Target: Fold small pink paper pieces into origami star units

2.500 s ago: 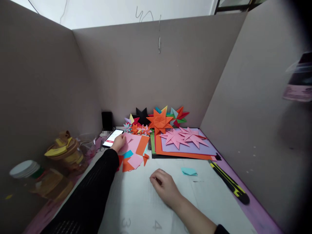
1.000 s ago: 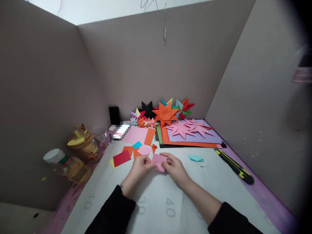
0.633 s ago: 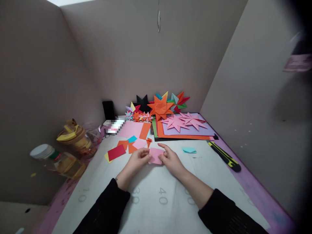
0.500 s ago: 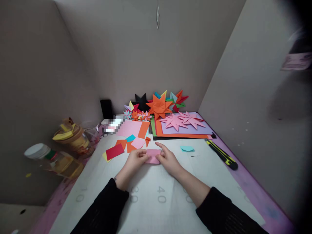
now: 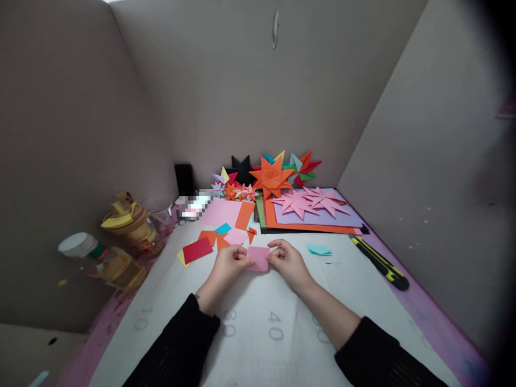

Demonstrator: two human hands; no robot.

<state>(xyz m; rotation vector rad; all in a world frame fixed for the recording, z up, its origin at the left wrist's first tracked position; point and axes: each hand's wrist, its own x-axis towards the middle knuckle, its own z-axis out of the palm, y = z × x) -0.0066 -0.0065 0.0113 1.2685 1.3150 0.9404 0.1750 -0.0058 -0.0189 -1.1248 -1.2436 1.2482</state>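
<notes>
Between my two hands is a small rectangle of pink paper (image 5: 258, 258), held just above the white mat (image 5: 250, 355). My left hand (image 5: 230, 264) pinches its left edge between thumb and fingers. At the right edge, the thumb and curled fingers of my right hand (image 5: 289, 264) grip the same paper. Beyond my left hand lie loose paper pieces: a red one (image 5: 197, 250), an orange one (image 5: 207, 238), a blue one (image 5: 223, 229) and a pink one (image 5: 235, 237). A folded light-blue paper (image 5: 320, 250) rests to the right of my right hand.
A yellow-and-black utility knife (image 5: 381, 263) lies at the right edge. Two pink paper stars (image 5: 296, 203) sit on stacked coloured sheets (image 5: 310, 224) at the back, before an orange star (image 5: 271, 176). On the left stand a bottle (image 5: 108, 263), a lidded cup (image 5: 135, 231) and a phone (image 5: 184, 180).
My right hand's fingers, the index stretched out before, have curled in at the paper's upper right edge. The whole view has shifted slightly, with things appearing further right.
</notes>
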